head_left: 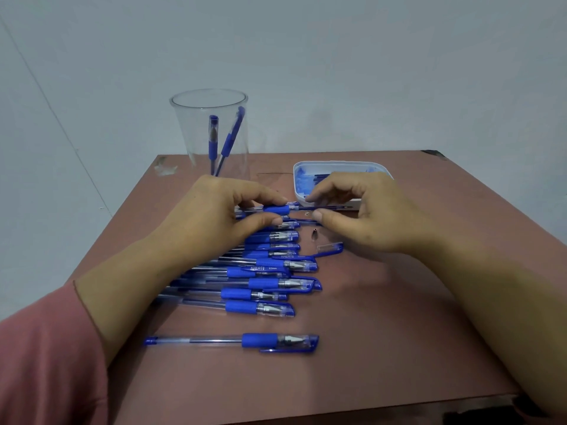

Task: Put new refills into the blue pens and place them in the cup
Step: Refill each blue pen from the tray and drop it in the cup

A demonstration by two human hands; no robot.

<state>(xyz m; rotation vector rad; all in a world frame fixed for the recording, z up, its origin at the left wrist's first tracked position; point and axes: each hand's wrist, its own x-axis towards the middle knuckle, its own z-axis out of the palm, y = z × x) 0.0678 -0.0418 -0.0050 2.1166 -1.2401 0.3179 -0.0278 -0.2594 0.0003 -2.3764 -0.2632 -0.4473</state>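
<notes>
My left hand [221, 210] pinches an open blue pen barrel [276, 209] by its blue grip, held level above the pile. My right hand [352, 207] pinches a thin refill [325, 207] whose left end sits at the barrel's mouth. A row of several capped blue pens [267, 283] lies under and in front of my left hand, and one pen [233, 341] lies apart nearer to me. The clear cup [211, 133] at the back left holds two blue pens. A loose cap [330, 247] and a small metal tip [314, 232] lie on the table below my right hand.
A white tray [380, 171] with blue refills stands behind my right hand, partly hidden by it. The brown table [383, 332] ends close to the cup at the back and at the bottom of the view. A grey wall stands behind.
</notes>
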